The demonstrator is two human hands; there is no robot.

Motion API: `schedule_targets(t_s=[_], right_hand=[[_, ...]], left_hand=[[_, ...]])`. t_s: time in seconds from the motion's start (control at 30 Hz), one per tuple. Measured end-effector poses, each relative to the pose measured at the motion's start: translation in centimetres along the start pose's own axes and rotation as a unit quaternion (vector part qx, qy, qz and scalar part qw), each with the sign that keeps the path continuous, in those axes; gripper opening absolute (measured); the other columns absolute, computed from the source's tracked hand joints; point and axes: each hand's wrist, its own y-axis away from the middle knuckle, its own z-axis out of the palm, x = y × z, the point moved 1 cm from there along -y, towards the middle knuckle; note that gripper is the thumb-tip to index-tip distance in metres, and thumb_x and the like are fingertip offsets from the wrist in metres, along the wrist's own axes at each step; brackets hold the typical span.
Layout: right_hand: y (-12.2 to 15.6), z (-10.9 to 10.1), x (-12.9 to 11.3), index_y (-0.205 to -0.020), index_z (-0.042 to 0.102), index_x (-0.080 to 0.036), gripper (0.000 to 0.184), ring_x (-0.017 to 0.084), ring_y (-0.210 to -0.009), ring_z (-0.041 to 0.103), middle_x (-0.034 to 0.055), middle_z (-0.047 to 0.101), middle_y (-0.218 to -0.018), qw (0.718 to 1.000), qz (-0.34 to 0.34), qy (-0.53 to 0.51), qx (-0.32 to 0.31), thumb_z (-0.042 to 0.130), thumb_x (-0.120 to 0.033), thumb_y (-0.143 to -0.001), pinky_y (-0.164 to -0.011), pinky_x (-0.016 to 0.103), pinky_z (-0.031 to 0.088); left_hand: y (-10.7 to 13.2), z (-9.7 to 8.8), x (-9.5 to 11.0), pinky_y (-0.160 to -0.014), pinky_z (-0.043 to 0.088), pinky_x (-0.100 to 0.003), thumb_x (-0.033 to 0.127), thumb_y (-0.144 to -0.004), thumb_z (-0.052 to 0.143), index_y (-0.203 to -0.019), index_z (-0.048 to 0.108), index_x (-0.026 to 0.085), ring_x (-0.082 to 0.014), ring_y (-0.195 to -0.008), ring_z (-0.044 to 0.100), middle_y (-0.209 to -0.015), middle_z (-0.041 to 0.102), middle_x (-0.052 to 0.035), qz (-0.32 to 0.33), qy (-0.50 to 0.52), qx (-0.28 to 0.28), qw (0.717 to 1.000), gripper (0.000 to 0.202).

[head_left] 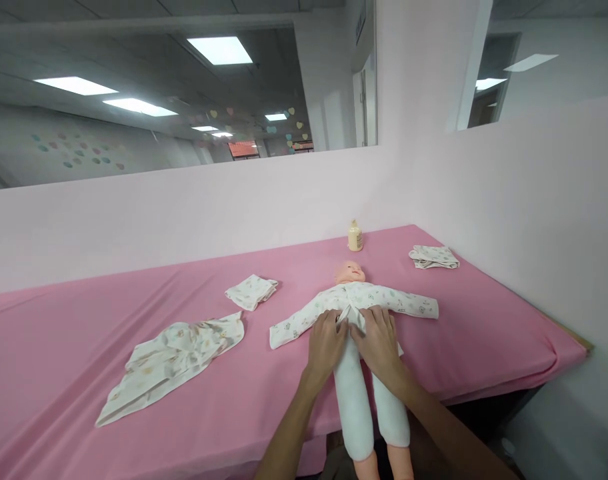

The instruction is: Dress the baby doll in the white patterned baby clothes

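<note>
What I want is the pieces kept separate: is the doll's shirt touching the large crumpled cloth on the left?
Apart: the head view shows a strip of pink sheet between the shirt, at its nearer cuff, and the crumpled cloth.

No Readable Lettering in View

A small bottle [355, 240], just off the centre toward three o'clock, carries a label [359, 239] whose dark print is too small to make out. Near half past twelve, high above a doorway [366, 100] seen in the large pane [179, 73], sign-like dark marks [361, 23] run at a steep slant, too blurred for any word, number or brand to be told.
</note>
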Motion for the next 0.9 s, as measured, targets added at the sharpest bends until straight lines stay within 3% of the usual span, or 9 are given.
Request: schedule_targets(t_s=[0.13, 0.3, 0.43, 0.63, 0.77, 0.9], right_hand=[[-0.2, 0.1, -0.2, -0.076, 0.055, -0.023, 0.016, 0.023, -0.079, 0.052, 0.0054, 0.060, -0.079, 1.000, -0.006, 0.003, 0.010, 0.045, -0.013, -0.085, -0.073, 0.037, 0.037], [-0.2, -0.3, 0.2, -0.077, 0.055, -0.021, 0.019, 0.022, -0.078, 0.054, 0.0038, 0.061, -0.076, 0.997, 0.023, -0.071, 0.006, 0.041, -0.012, -0.085, -0.074, 0.035, 0.037], [-0.4, -0.6, 0.5, -0.081, 0.057, -0.020, 0.019, 0.021, -0.078, 0.056, 0.0038, 0.063, -0.078, 0.984, 0.069, -0.165, -0.002, 0.040, -0.018, -0.089, -0.075, 0.034, 0.040], [-0.8, -1.2, 0.6, -0.085, 0.058, -0.019, 0.024, 0.021, -0.080, 0.057, 0.0057, 0.063, -0.083, 0.957, 0.118, -0.263, -0.028, 0.037, -0.027, -0.092, -0.076, 0.035, 0.044], [-0.5, -1.9, 0.8, -0.088, 0.059, -0.019, 0.023, 0.022, -0.083, 0.057, 0.0059, 0.064, -0.086, 0.951, 0.123, -0.276, -0.063, 0.037, -0.025, -0.090, -0.079, 0.037, 0.044], [0.2, -2.6, 1.3, -0.095, 0.060, -0.020, 0.026, 0.023, -0.093, 0.058, 0.0065, 0.065, -0.094, 0.949, 0.122, -0.281, -0.081, 0.037, -0.017, -0.084, -0.085, 0.038, 0.043]], left_hand=[[0.3, 0.2, 0.1, -0.080, 0.044, -0.038, 0.027, -0.091, 0.041, -0.091, 0.059, 0.019, -0.0230, -0.090, 0.057, -0.093, 0.064, -0.0069, 0.001, 0.011, 0.062, 0.998, 0.020], [0.7, -0.4, 0.4, -0.077, 0.046, -0.037, 0.023, -0.089, 0.044, -0.091, 0.059, 0.019, -0.0221, -0.087, 0.057, -0.091, 0.064, -0.0057, -0.001, 0.002, 0.128, 0.992, 0.015], [0.9, -0.4, 0.6, -0.076, 0.047, -0.035, 0.023, -0.091, 0.046, -0.091, 0.061, 0.018, -0.0211, -0.086, 0.059, -0.090, 0.065, -0.0054, 0.025, -0.020, 0.125, 0.992, 0.016], [0.9, 0.7, 0.6, -0.072, 0.047, -0.032, 0.019, -0.094, 0.043, -0.108, 0.064, 0.016, -0.0192, -0.082, 0.061, -0.089, 0.067, -0.0054, 0.111, -0.094, 0.143, 0.979, 0.026], [1.1, 1.2, 1.1, -0.062, 0.043, -0.029, 0.014, -0.093, 0.043, -0.099, 0.066, 0.015, -0.0178, -0.072, 0.057, -0.077, 0.063, -0.0034, 0.155, -0.146, 0.150, 0.966, 0.025], [1.3, 1.6, 1.5, -0.061, 0.040, -0.029, 0.011, -0.091, 0.045, -0.087, 0.065, 0.017, -0.0179, -0.070, 0.055, -0.074, 0.062, -0.0023, 0.191, -0.165, 0.136, 0.958, 0.021]])
